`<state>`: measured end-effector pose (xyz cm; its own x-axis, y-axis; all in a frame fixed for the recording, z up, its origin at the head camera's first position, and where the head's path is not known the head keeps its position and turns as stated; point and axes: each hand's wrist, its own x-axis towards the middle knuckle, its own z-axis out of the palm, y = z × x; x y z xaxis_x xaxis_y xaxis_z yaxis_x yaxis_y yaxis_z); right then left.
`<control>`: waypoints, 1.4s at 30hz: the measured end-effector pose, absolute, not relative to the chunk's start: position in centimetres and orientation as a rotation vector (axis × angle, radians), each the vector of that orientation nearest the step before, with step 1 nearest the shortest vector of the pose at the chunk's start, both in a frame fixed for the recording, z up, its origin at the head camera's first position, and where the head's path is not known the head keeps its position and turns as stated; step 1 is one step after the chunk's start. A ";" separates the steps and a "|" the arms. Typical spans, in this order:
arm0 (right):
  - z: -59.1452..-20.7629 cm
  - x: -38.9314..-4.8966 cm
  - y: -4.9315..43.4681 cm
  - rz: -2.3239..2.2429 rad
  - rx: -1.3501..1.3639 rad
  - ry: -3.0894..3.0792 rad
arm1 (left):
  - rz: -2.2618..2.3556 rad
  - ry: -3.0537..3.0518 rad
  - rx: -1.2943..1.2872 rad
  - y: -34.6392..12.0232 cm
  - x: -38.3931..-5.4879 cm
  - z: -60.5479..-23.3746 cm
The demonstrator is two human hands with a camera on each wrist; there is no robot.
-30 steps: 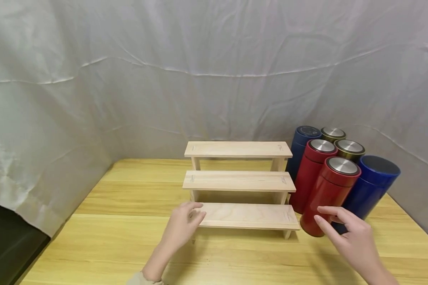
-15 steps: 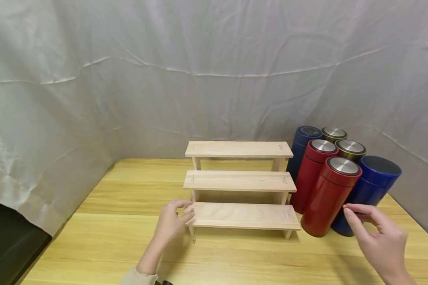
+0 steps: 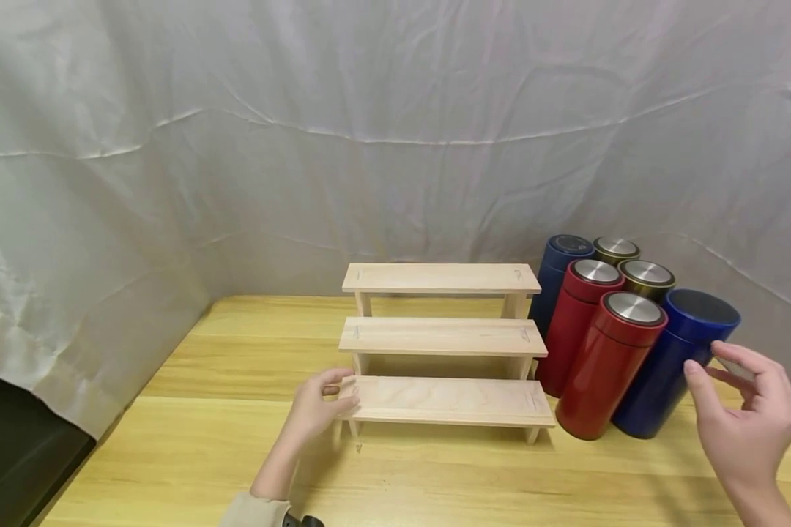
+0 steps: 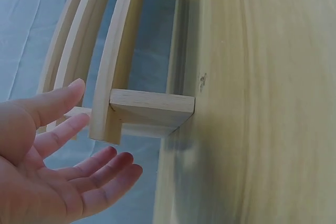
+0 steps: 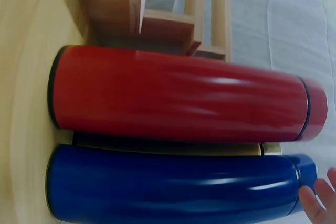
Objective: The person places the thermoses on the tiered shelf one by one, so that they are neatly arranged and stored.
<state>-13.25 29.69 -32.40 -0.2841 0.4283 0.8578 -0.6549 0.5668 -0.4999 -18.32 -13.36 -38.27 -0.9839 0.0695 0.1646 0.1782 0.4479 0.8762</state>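
Note:
A three-tier light wooden stand (image 3: 443, 337) rests on the table. My left hand (image 3: 313, 410) is at the left end of its lowest shelf (image 3: 448, 399). In the left wrist view the fingers (image 4: 113, 182) are spread around that shelf's end, without closing on it; contact is unclear. To the right of the stand, my right hand (image 3: 748, 410) is beside the upper part of a blue thermos (image 3: 659, 380), thumb and fingers apart. In the right wrist view the fingertips (image 5: 312, 205) are close to the lid end; whether they touch is unclear. A red thermos (image 3: 606, 373) stands upright alongside.
Behind these stand another red thermos (image 3: 576, 315), a dark blue one (image 3: 554, 278) and two olive-gold ones with steel lids (image 3: 647, 272). Pale cloth (image 3: 395, 146) hangs behind the wooden table (image 3: 435, 476). A black object (image 3: 20, 446) sits at the left.
My right hand has moved right and upward, from in front of the red thermos to beside the blue one. My left hand has shifted slightly left to the lowest shelf's end.

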 end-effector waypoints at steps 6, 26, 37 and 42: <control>-32.6 -13.8 30.5 1.021 -0.026 -1.629 | -1.676 -2.576 -0.215 -13.5 -18.5 -38.7; -39.4 -19.3 38.9 1.152 -0.159 -2.028 | -1.805 -2.583 -0.209 -13.8 -18.8 -39.3; -35.0 -15.7 34.9 1.201 -0.136 -2.278 | -1.919 -2.598 -0.351 -14.5 -19.1 -40.0; -37.8 -17.5 37.9 1.213 -0.130 -2.341 | -1.949 -2.598 -0.375 -14.6 -19.2 -40.1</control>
<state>-17.46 37.91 -37.82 -0.8721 0.3033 0.3840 -0.1389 0.5990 -0.7886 -19.21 -14.64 -40.15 -0.9656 0.2578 0.0345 0.1052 0.2659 0.9582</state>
